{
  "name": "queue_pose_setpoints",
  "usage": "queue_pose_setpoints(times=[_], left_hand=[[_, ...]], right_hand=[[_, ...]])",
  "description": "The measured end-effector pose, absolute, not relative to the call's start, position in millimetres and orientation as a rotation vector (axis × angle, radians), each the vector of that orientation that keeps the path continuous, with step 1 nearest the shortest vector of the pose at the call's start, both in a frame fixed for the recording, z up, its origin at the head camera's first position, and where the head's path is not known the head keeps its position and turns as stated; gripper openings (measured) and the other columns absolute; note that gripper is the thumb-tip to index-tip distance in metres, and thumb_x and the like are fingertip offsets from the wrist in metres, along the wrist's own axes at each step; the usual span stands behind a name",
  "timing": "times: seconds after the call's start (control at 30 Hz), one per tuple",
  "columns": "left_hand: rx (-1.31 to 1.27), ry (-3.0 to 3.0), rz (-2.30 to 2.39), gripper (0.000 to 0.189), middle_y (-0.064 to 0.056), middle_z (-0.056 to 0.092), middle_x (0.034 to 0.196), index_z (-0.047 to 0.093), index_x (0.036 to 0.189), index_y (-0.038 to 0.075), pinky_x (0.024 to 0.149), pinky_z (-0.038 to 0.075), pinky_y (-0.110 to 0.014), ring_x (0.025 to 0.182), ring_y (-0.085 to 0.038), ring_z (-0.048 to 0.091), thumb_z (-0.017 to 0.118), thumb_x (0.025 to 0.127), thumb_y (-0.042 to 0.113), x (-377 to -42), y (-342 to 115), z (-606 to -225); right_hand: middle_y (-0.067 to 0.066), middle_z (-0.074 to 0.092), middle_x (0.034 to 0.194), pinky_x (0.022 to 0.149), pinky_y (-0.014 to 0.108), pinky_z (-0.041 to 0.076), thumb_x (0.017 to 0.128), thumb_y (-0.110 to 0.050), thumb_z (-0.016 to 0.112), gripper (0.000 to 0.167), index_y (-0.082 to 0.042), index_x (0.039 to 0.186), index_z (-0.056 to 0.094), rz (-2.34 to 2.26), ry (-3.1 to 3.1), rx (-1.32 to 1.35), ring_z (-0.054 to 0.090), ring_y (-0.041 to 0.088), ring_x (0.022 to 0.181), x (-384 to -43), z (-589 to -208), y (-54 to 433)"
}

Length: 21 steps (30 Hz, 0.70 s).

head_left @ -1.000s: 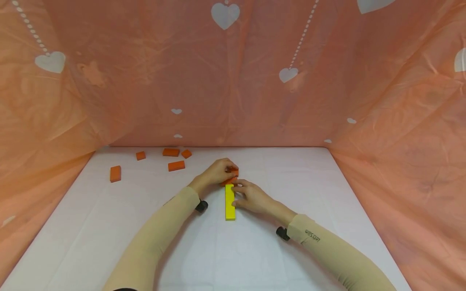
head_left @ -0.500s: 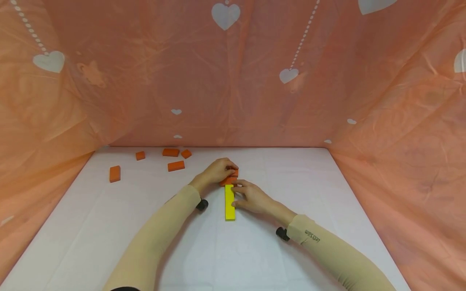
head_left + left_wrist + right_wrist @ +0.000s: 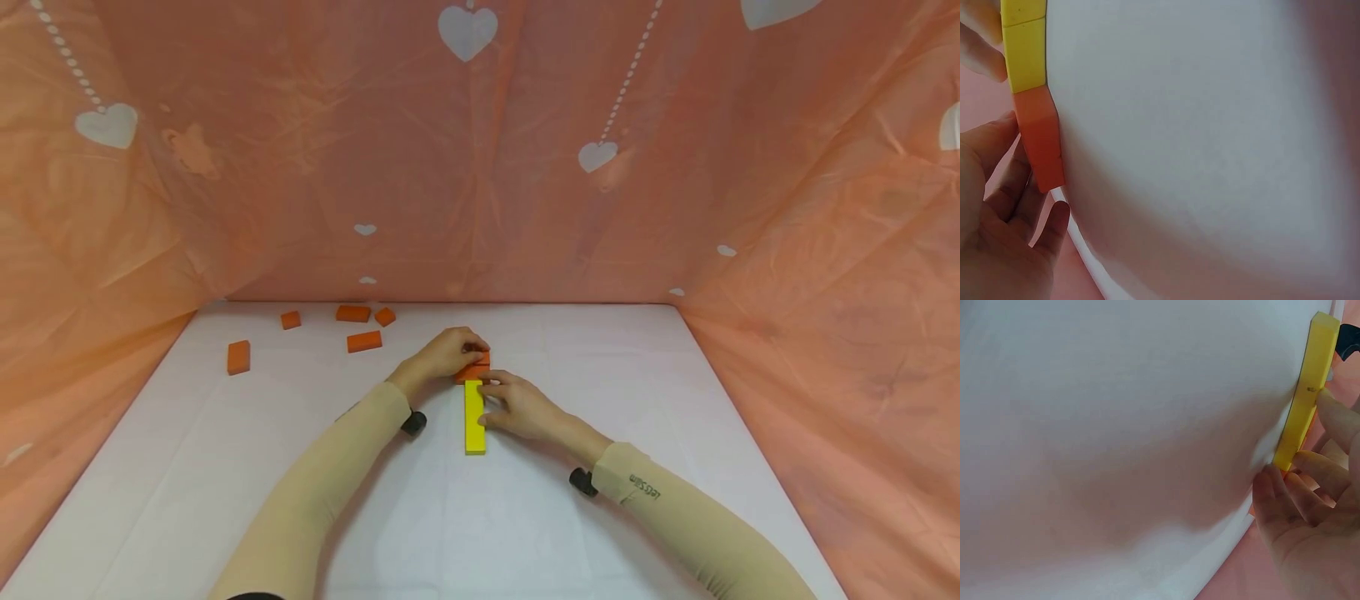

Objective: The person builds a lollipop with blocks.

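Observation:
In the head view my left hand [image 3: 450, 352] bends over an orange block [image 3: 484, 359] at the far end of a short row, thumb and fingertips pinching it. Nearer lies another orange block [image 3: 472, 375], partly hidden by the fingers. A long yellow strip [image 3: 474, 417] meets it and runs toward me; in the left wrist view a seam crosses the yellow block [image 3: 1025, 53]. My right hand [image 3: 521, 407] is at the row's right side, thumb and index tips touching the yellow edge. In the right wrist view its other fingers [image 3: 1272, 494] reach the orange end.
Several loose orange blocks lie at the back left of the white table [image 3: 600, 375], among them a block [image 3: 238, 357] farthest left and another block [image 3: 364, 342] nearer the left hand. A peach curtain [image 3: 465, 167] with white hearts encloses the back and sides.
The left hand's fingers and the far orange block have shifted very slightly nearer to the row. The right hand and the yellow strip stay about where they were.

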<state>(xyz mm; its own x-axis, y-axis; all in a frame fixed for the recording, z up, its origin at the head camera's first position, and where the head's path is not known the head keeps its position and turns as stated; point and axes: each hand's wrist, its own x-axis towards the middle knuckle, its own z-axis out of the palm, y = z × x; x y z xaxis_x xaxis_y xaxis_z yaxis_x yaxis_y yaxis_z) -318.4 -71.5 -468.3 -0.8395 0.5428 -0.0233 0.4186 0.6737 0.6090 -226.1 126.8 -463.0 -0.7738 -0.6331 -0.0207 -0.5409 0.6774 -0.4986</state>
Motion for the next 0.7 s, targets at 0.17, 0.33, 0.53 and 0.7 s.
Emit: queue_pose_setpoints(times=[0.17,0.33,0.53,0.7], left_hand=[[0.782,2.676,0.907,0.026,-0.009,0.068,0.117,0.074,0.127,0.006,0.104,0.052,-0.040,0.109,-0.024,0.063,0.064,0.104,0.012,-317.4,-72.5,-468.2],[0.774,2.664,0.922,0.026,-0.008,0.069,0.119,0.073,0.128,0.006,0.105,0.051,-0.039,0.112,-0.024,0.062,0.063,0.105,0.013,-316.4,-73.2,-467.9],[0.785,2.644,0.937,0.026,-0.008,0.069,0.117,0.073,0.127,0.006,0.102,0.052,-0.039,0.109,-0.023,0.062,0.063,0.105,0.012,-314.3,-74.3,-465.7],[0.792,2.627,0.962,0.025,-0.009,0.068,0.116,0.073,0.127,0.005,0.098,0.053,-0.037,0.105,-0.023,0.062,0.063,0.104,0.011,-314.4,-74.9,-465.6]], right_hand=[[0.018,0.047,0.157,0.117,0.053,0.039,0.096,-0.027,0.077,0.055,0.001,0.141,0.062,-0.712,2.700,-0.957,0.047,0.040,0.143,-225.8,-463.0,127.1],[0.019,0.047,0.156,0.117,0.054,0.039,0.096,-0.026,0.077,0.054,0.002,0.141,0.062,-0.720,2.695,-0.964,0.047,0.040,0.142,-225.5,-461.9,127.1],[0.019,0.048,0.155,0.117,0.054,0.040,0.096,-0.026,0.077,0.054,0.003,0.140,0.062,-0.724,2.696,-0.968,0.049,0.040,0.141,-224.5,-460.5,126.9],[0.019,0.048,0.156,0.117,0.054,0.040,0.097,-0.026,0.077,0.054,0.001,0.141,0.062,-0.716,2.693,-0.960,0.049,0.039,0.141,-225.0,-460.0,127.1]])
